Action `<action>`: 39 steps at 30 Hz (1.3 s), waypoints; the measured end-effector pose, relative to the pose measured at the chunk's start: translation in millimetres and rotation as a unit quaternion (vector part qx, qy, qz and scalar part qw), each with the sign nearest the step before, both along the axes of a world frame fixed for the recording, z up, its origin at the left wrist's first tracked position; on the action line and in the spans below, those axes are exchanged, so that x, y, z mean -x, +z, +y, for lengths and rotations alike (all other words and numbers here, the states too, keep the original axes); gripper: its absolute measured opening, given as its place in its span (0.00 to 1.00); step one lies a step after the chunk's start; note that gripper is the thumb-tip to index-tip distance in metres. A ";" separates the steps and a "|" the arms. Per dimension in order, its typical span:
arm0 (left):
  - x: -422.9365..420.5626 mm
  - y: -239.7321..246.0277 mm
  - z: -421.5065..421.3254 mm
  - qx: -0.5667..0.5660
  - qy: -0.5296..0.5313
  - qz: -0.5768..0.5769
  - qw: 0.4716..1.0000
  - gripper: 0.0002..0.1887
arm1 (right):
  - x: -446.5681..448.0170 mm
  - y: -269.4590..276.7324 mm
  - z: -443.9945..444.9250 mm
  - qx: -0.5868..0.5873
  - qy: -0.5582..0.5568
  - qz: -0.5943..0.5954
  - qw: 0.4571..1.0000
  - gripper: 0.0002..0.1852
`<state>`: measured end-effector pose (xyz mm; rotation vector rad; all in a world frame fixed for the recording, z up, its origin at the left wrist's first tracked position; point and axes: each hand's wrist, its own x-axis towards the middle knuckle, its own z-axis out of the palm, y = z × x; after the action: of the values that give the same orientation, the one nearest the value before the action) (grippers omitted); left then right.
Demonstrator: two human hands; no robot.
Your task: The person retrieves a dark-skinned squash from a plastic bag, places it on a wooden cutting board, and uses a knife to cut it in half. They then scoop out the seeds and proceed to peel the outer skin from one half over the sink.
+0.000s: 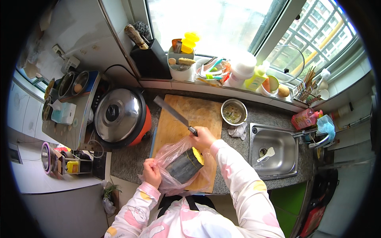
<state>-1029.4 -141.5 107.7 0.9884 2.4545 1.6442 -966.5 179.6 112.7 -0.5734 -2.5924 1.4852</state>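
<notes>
A large piece of dark green squash (184,167), its yellow cut face towards the upper right, lies in a pinkish clear plastic bag (166,154) on the near part of a wooden cutting board (190,116). My left hand (152,173) grips the bag at its left side. In my right hand (203,138) is the handle of a kitchen knife (175,114), whose blade points to the upper left above the board. The fingers of my right hand are also close to the bag's upper edge; whether they pinch it cannot be told.
An electric pan with a lid (117,114) stands left of the board. A metal pot with food scraps (234,112) and a crumpled cloth (238,131) are at the right, beside a steel sink (273,166) holding a white rice paddle (266,154). Containers line the windowsill.
</notes>
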 end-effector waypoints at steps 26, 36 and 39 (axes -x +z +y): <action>24.7 -62.9 -26.7 -0.146 0.270 -0.319 0.896 0.09 | -121.8 124.4 -84.7 0.169 -0.090 -0.086 0.978 0.08; -1.8 62.5 -53.8 0.116 0.024 0.218 0.969 0.45 | -175.1 113.3 -169.4 0.146 -0.101 -0.155 0.972 0.15; -23.6 73.0 -36.6 0.101 -0.041 0.079 0.991 0.46 | -180.4 111.4 -173.9 0.137 -0.106 -0.153 0.973 0.15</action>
<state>-1005.8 -178.1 180.7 1.2125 2.5733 1.3097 -786.0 5.7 224.1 -1.1568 -2.4404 1.8155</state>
